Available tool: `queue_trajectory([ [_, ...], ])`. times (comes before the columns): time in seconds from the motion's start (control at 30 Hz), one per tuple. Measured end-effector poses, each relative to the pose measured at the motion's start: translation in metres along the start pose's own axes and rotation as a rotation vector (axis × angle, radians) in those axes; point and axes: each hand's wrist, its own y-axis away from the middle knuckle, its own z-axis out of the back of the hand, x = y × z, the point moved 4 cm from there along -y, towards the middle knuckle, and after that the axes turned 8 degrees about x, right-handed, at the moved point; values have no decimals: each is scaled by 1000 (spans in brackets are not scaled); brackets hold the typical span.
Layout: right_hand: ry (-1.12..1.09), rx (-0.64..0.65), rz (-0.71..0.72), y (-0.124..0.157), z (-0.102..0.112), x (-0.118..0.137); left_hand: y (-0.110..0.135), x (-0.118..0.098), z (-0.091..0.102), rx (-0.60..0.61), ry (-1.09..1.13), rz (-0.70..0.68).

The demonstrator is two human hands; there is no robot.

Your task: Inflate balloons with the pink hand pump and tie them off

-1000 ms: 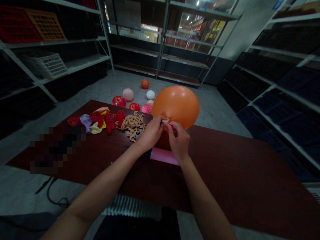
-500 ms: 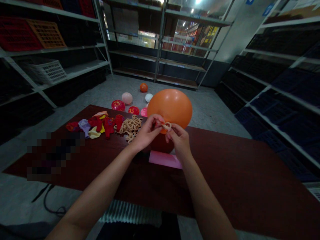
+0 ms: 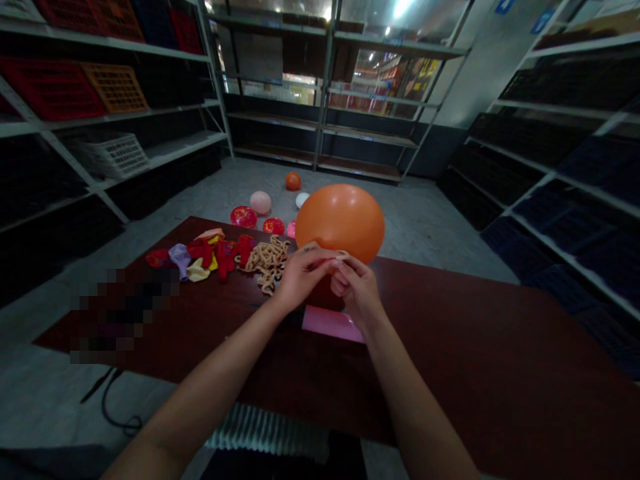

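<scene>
My left hand and right hand now pinch the band, an open loop earlier, flat against the balloon neck, seemingly tighter.

The orange balloon is fully inflated, smooth and rounded, wider than it is tall, with its neck pointing down and toward the person. It is held just above the dark red table, its neck pinched in the fingertips of the left hand. A tan rubber band, thin and pale, lies at the neck, gripped by the right hand.
</scene>
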Motion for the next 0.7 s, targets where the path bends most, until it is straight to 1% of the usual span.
queue_trajectory([
  [0.13, 62, -11, 6, 1, 0, -4, -1, 1, 2, -13, 50, 14],
  [0.2, 66, -15, 17, 0, 1, -5, -2, -3, 4, 43, 3, -12],
  [0.27, 31, -29, 21, -1, 4, -5, -2, -8, 4, 126, -48, -60],
  [0.33, -12, -42, 12, -3, 7, -6, -2, -9, 5, 159, -60, -79],
  [0.47, -52, -25, -23, -6, 10, -9, -1, 3, 6, 102, -29, -4],
  [0.53, -62, -19, -35, -6, 10, -10, -1, 8, 6, 101, -22, 24],
  [0.6, -74, -18, -42, -6, 9, -11, -2, 8, 8, 110, -43, 20],
  [0.7, -103, -10, -43, -5, 7, -12, -5, 0, 10, 126, -113, -51],
])
